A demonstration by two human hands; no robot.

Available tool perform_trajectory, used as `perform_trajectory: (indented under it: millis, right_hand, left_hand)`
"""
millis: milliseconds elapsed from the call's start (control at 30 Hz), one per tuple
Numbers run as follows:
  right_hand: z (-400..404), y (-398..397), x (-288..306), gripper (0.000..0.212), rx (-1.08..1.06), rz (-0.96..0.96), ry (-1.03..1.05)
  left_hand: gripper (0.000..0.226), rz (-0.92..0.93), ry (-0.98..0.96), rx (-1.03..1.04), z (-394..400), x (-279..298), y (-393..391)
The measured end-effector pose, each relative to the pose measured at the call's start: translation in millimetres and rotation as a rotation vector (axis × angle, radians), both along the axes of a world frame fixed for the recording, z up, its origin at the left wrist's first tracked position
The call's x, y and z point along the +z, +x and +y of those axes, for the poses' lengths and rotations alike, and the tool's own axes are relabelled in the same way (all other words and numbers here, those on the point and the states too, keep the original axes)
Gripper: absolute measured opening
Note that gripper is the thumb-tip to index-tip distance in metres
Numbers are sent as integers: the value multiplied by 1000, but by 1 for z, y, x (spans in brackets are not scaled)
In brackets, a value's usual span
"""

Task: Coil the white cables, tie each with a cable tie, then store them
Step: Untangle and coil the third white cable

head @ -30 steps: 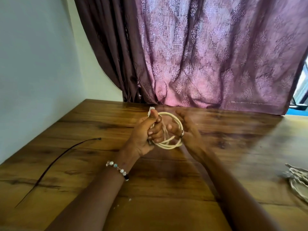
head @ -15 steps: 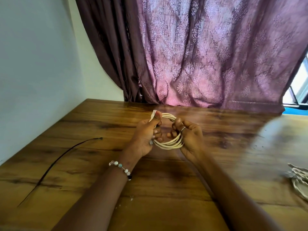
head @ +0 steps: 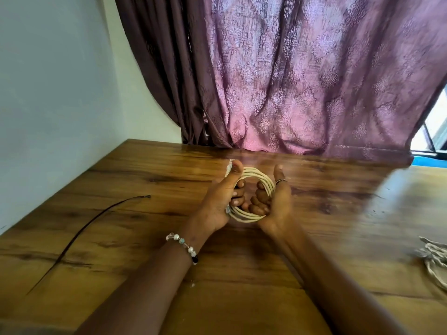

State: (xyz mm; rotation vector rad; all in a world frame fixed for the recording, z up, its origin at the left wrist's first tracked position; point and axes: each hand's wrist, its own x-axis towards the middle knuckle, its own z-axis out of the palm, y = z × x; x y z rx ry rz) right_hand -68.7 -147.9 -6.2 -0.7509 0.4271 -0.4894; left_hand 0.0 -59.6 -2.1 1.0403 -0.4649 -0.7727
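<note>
We start at the grip. Our left hand [head: 219, 201] curls its fingers through the inside of the coiled white cable [head: 251, 216] while the thumb presses over the top left of the ring, where a pale plug end [head: 228, 166] sticks up just beside the thumb tip. Our right hand [head: 275, 201] cups the opposite side, fingers hooked into the ring from within and the thumb standing straight up along the outside. So both grips hold the same coil, one on each side, above the wooden surface [head: 314, 238].

The coil sits between the palms as a flat ring of several turns, roughly facing us, its open middle filled by our fingertips. No tie shows on it, so we judge the coiling close to done and the tying still ahead.

The relation that matters lies off to the left. A long dark strand [head: 96, 221], which we take to be a cable tie though it is too thin to be sure, lies on the surface well apart from the coil, its long axis running from near us on the left up toward the middle. Its far tip points at the coil, and our left hand is the nearer one. We would likely keep the ring in the right grip and free the left to fetch it.

At the right edge a pale bundle [head: 435, 259] lies on the surface, well apart.
</note>
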Motion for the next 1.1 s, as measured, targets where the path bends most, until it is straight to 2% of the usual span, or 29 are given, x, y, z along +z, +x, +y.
perform_trajectory:
  millis: [133,233,333,467,567,633,733,867,967,1100]
  right_hand:
    - [7,3,-3,54,14,108,-191]
    - [15,7,-6,52,-118,152,-343]
    - [20,5,-6,49,-266,144,-404]
    - [17,3,-4,39,-321,150,-496]
    - [3,7,-8,27,-382,218,-864]
    - [-4,7,-9,15,-408,113,-1080]
    - [-4,2,-4,37,-309,-94,-1317]
    - [-14,8,-11,51,-157,-127,-1899]
    - [-18,12,-13,46,-204,-45,-2030]
    - [-14,9,-6,39,-267,-81,-2025]
  left_hand:
    - [57,15,34,70,4,-2,9]
    - [54,41,19,80,7,-1,11]
    - [52,37,9,39,6,1,8]
    - [51,-3,71,21,7,4,5]
    - [55,-6,149,68,11,8,4]
    - [65,16,195,91,14,10,7]
    - [54,-27,256,112,14,11,9]
    - [33,-121,287,106,12,9,11]
    - [16,-95,245,81,13,9,14]
    - [12,-11,140,10,17,13,18]
